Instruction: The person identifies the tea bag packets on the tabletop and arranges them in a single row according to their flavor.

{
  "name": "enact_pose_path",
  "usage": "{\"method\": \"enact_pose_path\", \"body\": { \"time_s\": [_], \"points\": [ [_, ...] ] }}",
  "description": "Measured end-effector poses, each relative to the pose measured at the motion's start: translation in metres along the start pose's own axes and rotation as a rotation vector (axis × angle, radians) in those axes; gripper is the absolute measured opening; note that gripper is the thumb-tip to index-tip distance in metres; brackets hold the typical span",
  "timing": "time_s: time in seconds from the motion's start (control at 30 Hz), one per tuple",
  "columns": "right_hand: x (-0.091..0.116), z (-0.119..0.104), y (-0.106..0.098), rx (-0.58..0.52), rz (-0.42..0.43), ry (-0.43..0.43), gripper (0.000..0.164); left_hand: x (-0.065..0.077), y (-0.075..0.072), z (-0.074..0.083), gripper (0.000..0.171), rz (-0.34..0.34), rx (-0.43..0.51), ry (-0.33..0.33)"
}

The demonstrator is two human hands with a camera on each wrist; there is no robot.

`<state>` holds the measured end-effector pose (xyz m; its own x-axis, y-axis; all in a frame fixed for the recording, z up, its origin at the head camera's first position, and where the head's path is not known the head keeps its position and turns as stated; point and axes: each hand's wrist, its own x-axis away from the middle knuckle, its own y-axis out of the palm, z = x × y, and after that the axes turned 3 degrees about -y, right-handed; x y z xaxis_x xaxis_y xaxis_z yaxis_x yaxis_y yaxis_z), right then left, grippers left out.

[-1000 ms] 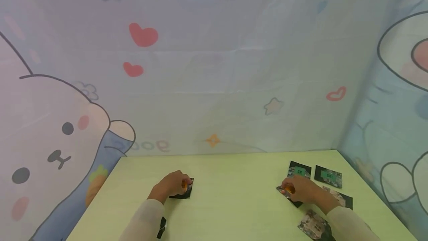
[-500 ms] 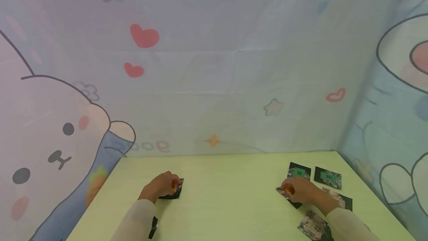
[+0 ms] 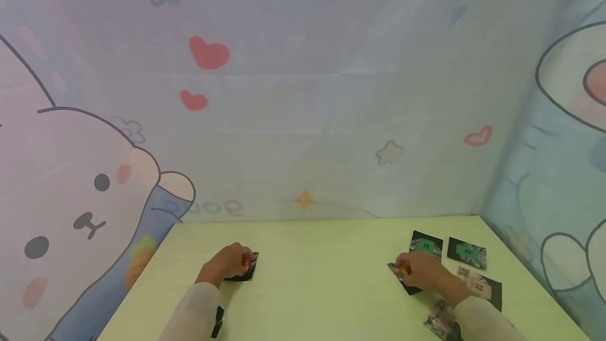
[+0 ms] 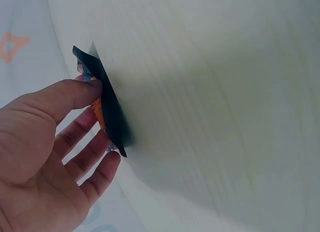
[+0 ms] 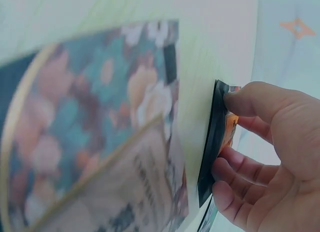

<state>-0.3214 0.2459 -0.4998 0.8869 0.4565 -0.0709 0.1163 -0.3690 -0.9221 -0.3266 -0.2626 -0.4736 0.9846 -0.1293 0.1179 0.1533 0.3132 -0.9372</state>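
Note:
At the left of the table, my left hand (image 3: 228,262) pinches a dark sachet with an orange label (image 4: 114,109) between thumb and fingers. In the left wrist view the sachet stands tilted on edge, close to the tabletop. My right hand (image 3: 423,271) is at the right side, its thumb and fingertips pinching a similar orange-labelled sachet (image 5: 212,142). That sachet is also tilted, and its label is partly hidden by the fingers. Just behind the right hand lies a sachet with a green label (image 3: 426,244).
Another green-labelled sachet (image 3: 467,253) lies at the back right of the pale table (image 3: 322,278). Two beige-labelled floral sachets (image 3: 479,283) lie around the right forearm, one large in the right wrist view. A small black piece (image 3: 218,322) shows beside the left sleeve. Printed cloth (image 3: 303,93) walls the back.
My left hand has moved left with its sachet, then stayed nearly still. The right hand keeps its grip and has shifted slightly left. The view has turned a little.

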Motion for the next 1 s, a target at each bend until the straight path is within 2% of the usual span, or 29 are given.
{"method": "enact_pose_path", "body": {
  "time_s": [0.37,0.53,1.0],
  "points": [
    [-0.014,-0.023,0.011,0.01,0.018,0.066,0.026,0.001,-0.001,0.0,0.031,0.0,-0.007,-0.003],
    [-0.024,-0.036,0.018,0.062,0.037,0.06,0.024,0.002,0.0,0.001,0.031,0.003,-0.017,-0.002],
    [-0.049,-0.076,0.035,0.086,0.063,0.063,0.021,0.001,0.0,0.0,0.03,0.013,-0.016,0.013]
  ]
}}
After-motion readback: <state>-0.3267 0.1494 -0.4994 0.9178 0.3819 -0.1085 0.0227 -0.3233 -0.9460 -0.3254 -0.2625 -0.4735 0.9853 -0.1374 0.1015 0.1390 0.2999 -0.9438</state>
